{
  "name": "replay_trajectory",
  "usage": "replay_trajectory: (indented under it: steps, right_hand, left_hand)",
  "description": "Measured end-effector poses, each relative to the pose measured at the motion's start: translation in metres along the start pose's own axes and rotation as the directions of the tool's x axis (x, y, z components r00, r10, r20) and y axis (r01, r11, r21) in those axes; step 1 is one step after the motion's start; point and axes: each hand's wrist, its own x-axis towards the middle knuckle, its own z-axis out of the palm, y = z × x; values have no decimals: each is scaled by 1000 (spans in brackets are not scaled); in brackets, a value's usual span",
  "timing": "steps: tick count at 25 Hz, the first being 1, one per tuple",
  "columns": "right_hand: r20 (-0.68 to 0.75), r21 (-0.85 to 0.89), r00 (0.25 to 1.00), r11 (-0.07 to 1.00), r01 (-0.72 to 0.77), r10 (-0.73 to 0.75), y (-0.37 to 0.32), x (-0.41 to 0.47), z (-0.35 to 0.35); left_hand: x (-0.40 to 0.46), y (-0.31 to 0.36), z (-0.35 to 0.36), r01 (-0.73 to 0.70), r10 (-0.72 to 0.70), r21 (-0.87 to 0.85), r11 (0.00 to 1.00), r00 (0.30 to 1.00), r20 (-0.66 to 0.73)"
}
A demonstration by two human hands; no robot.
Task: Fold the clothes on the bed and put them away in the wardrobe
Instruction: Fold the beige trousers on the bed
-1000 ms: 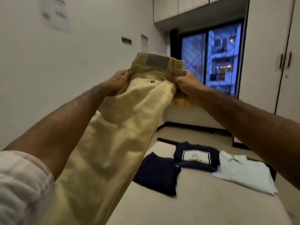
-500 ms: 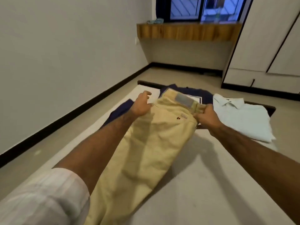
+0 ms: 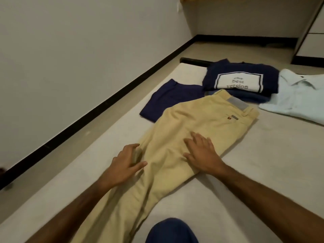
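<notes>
Khaki trousers flat on bed, long axis diagonal: waistband far-right, legs toward person. Both hands at mid-length. L hand pinches left edge fold; R hand flat, fingers spread, pressing fabric. R nearer waistband.

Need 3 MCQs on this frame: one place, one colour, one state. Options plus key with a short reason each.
1. Where do the khaki trousers lie?
A. flat on the bed
B. on the floor
C. held up in the air

2. What colour is the collared shirt at far right?
A. red
B. black
C. pale, whitish blue

3. How is the right hand?
A. clenched in a fist
B. fingers spread flat on the trousers
C. gripping the waistband

Key: 1 A, the trousers are spread along the mattress; 2 C, its fabric is light against the navy printed T-shirt beside it; 3 B, its straight fingers rest on the cloth while the left hand touches the trousers' left edge.
</notes>
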Motion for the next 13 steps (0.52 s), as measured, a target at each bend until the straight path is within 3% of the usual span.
replay_trajectory:
  steps: [3, 6, 8, 11, 13]
  right_hand:
    - [93, 8, 982, 986, 165, -165, -80, -26, 11]
    - [22, 53, 976, 975, 214, -215, -136, -52, 23]
    - [-29, 31, 970, 970, 243, -242, -164, -66, 27]
    - [78, 155, 976, 970, 188, -201, -186, -80, 28]
    - [166, 220, 975, 969, 112, -151, -188, -85, 28]
  left_hand:
    - [-93, -58, -21, 101, -98, 45, 994, 993, -71]
    - [-162, -87, -20, 57, -11, 345, 937, 991, -135]
    - [-195, -82, -11, 48, -23, 351, 935, 997, -75]
    - [-208, -69, 10, 186, -186, -3, 983, 982, 39]
    - [-201, -62, 12, 201, -203, -287, 937, 979, 24]
